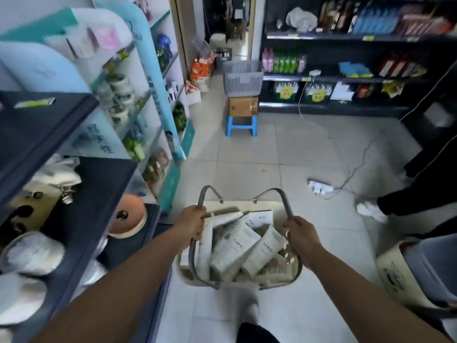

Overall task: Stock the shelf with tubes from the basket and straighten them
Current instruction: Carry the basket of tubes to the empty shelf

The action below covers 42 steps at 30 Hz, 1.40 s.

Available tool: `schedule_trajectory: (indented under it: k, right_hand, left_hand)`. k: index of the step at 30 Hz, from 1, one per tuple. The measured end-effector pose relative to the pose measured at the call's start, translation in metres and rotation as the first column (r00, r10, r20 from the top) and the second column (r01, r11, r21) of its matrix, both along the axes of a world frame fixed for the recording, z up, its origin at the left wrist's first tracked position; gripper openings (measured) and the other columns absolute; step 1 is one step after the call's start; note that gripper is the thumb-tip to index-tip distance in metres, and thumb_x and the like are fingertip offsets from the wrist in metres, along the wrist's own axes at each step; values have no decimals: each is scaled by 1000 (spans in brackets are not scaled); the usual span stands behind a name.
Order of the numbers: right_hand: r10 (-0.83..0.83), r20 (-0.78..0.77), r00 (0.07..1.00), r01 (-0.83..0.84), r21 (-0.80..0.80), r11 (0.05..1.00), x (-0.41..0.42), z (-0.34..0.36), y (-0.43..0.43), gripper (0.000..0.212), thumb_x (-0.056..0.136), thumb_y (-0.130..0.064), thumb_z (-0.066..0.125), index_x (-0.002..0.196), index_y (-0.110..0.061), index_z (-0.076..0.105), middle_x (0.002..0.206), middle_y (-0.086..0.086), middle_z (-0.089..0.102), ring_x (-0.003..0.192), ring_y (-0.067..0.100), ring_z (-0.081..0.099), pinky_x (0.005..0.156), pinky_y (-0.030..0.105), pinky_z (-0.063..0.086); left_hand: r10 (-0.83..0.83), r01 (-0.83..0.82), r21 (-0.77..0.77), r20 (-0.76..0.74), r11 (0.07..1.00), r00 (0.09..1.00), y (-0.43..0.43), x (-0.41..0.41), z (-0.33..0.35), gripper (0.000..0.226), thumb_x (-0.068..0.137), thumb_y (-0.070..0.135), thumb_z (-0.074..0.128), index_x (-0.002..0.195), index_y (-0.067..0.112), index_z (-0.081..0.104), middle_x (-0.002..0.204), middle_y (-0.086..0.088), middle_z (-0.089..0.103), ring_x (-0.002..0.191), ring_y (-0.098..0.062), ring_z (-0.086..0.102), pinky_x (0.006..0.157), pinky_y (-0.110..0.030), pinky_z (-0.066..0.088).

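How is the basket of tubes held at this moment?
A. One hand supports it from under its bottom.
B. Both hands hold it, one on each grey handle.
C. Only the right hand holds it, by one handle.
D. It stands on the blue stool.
B: the left hand grips one grey handle of the basket, and the right hand grips the other.
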State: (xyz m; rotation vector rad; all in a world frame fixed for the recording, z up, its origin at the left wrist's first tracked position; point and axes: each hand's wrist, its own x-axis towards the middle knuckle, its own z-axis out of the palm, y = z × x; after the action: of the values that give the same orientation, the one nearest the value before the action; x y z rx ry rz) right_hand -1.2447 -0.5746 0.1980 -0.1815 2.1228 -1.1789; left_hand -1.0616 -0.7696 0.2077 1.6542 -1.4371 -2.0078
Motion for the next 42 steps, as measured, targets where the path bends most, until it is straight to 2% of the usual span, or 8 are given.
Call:
schedule_trajectory:
  k: [5, 11, 14, 18, 23, 26, 31, 42]
  right_hand:
    - [5, 9, 1000, -5, -46, 999, -82, 20, -41, 20, 91, -21, 49, 89, -8, 65, 67, 12, 52, 55, 24, 47, 50, 32, 40]
    - [-61, -20, 998, 59, -95, 994, -163, 32, -91, 17, 89, -19, 51, 83, -9, 63, 65, 8, 52, 56, 23, 45, 56, 33, 37]
    - [-100, -22, 995, 97, -109, 989, -199, 41, -118, 14, 89, -16, 52, 82, -10, 63, 60, 4, 50, 51, 20, 43, 48, 27, 33]
    - [-172, 28, 985, 174, -115, 978, -248, 44, -160, 13, 90, -12, 50, 79, -8, 58, 55, 7, 41, 43, 19, 34, 38, 21, 28]
    - [-321, 160, 934, 345, -157, 925, -314, 37, -223, 20, 88, -6, 50, 69, -13, 53, 53, 4, 32, 37, 14, 24, 39, 20, 22]
    - [-353, 171, 920, 381, -174, 908, -354, 43, -260, 21, 87, -6, 51, 68, -14, 51, 51, 2, 33, 36, 14, 23, 37, 18, 21]
    - [-397, 220, 891, 437, -180, 881, -415, 57, -314, 10, 87, -10, 51, 77, -13, 50, 48, 1, 32, 38, 14, 23, 40, 23, 20]
    - [-293, 156, 943, 323, -230, 918, -601, 62, -414, 18, 90, -14, 53, 72, -15, 53, 52, 1, 32, 35, 12, 23, 37, 20, 20]
  left_hand:
    - [5, -7, -46, -42, 999, 999, -35, -75, 18, 24, 99, 11, 37, 76, 16, 44, 54, 1, 27, 33, -8, 20, 34, -13, 17]
    - [-12, 7, -52, -98, 999, 995, -86, -161, 32, 30, 102, 22, 41, 73, 16, 41, 47, 3, 28, 30, -7, 21, 32, -13, 19]
    - [-32, 28, -41, -104, 999, 994, -118, -202, 30, 31, 101, 21, 41, 70, 17, 39, 49, 2, 28, 31, -8, 21, 34, -12, 18]
    - [-86, 83, -37, -106, 996, 991, -169, -262, 19, 31, 101, 22, 41, 70, 17, 40, 50, 2, 29, 34, -9, 21, 36, -14, 19]
    - [-180, 174, -70, -99, 982, 979, -242, -345, 19, 35, 103, 26, 40, 69, 15, 39, 47, 1, 29, 29, -8, 22, 34, -15, 19]
    - [-225, 217, -99, -88, 971, 970, -285, -393, 29, 34, 103, 26, 39, 70, 15, 39, 50, 1, 28, 31, -9, 22, 35, -17, 19]
    - [-262, 246, -149, -104, 958, 959, -346, -470, 49, 33, 102, 25, 40, 71, 15, 42, 49, 2, 27, 30, -8, 21, 34, -12, 18]
    - [-221, 203, -170, -97, 964, 970, -441, -640, 44, 33, 104, 26, 37, 75, 11, 42, 52, -2, 27, 30, -9, 21, 36, -13, 19]
